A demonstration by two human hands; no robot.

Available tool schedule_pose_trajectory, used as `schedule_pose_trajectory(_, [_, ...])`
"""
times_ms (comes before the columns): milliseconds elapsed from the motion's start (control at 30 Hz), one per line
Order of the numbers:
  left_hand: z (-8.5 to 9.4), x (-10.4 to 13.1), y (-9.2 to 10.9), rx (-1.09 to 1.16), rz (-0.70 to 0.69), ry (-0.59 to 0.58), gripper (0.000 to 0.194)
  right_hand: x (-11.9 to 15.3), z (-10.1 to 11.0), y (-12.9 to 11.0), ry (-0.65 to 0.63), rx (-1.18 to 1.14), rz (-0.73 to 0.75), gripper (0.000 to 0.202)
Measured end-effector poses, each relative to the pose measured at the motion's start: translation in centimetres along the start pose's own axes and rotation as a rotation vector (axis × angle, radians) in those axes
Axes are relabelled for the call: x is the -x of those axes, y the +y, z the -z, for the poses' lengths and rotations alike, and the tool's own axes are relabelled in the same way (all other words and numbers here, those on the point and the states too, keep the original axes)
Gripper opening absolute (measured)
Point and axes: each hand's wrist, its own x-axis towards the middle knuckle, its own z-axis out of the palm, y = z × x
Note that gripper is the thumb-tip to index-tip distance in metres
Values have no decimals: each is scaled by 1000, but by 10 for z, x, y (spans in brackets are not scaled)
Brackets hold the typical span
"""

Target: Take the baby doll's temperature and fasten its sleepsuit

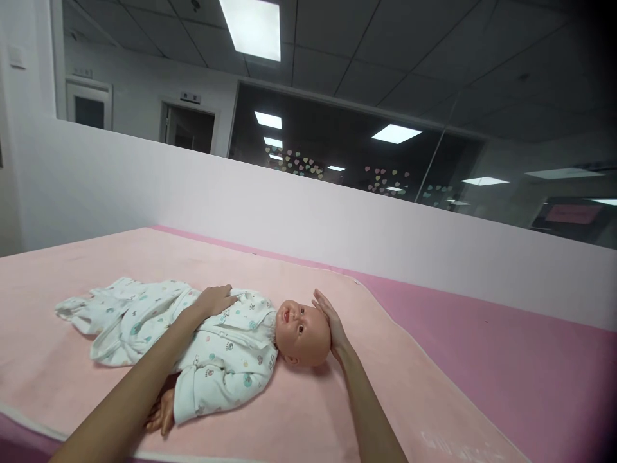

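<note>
A baby doll lies on its back on a pink mat [313, 411], its bald head [303, 334] toward the right and its legs toward the left. It wears a white printed outfit [226, 366]. My left hand [216, 301] rests flat on the doll's chest, with the forearm crossing over its body. Against the top of the doll's head lies my right hand [331, 319], fingers stretched out along it. One doll hand [162, 411] shows at the sleeve's end, below my left forearm.
Behind the mat runs a low white wall [289, 212] with a glass window above it. Darker pink surface [457, 328] shows beyond the mat's right edge. Lit ceiling panels [253, 26] hang above.
</note>
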Motion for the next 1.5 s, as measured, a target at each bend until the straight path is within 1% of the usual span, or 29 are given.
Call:
schedule_pose_trajectory(67, [0,0,0,-1,-4,2,27,2,-1,-2,-85,-33,-76,37])
schedule_pose_trajectory(133, [-1,-1,0,1,-12,6,26,4,-2,-5,-105,-69,-115,41])
schedule_pose_trajectory(233, [-1,-1,1,-2,-26,16,25,4,-4,-7,-52,-111,-76,42])
schedule_pose_trajectory(433, [-2,-2,0,-11,-17,18,25,3,-4,-5,-54,-66,-47,32])
schedule_pose_trajectory(567, [-3,-3,-1,-13,-9,12,26,-1,-1,0,24,-59,12,38])
schedule_pose_trajectory(667, [-4,-4,-2,-18,-6,15,27,-2,1,4,86,-54,19,40])
schedule_pose_trajectory(733, [-4,-4,-2,-21,-5,16,28,-2,1,4,80,-39,8,39])
schedule_pose_trajectory(800, [-4,-4,-2,-24,-8,20,28,0,1,1,39,-6,-40,36])
schedule_pose_trajectory(900, [-4,-3,-1,-26,-15,25,27,3,-1,-6,21,-6,-109,40])
schedule_pose_trajectory(1000, [-4,-3,-1,-29,-24,32,27,5,-2,-10,54,-35,-109,40])
schedule_pose_trajectory(1100, [-4,-3,-1,-33,-22,33,27,4,-3,-9,62,-27,-110,39])
schedule_pose_trajectory(1167, [-4,-3,-2,-35,-18,30,28,3,-3,-6,75,-39,-87,38])
schedule_pose_trajectory(1333, [-4,-3,-1,-38,-16,29,29,-2,-1,-1,168,-81,-10,37])
schedule_pose_trajectory(1433, [-4,-3,-1,-37,-16,30,30,-2,1,1,159,-70,0,37])
schedule_pose_trajectory(1500, [-4,-3,-1,-34,-13,31,29,-1,1,1,102,-48,-57,39])
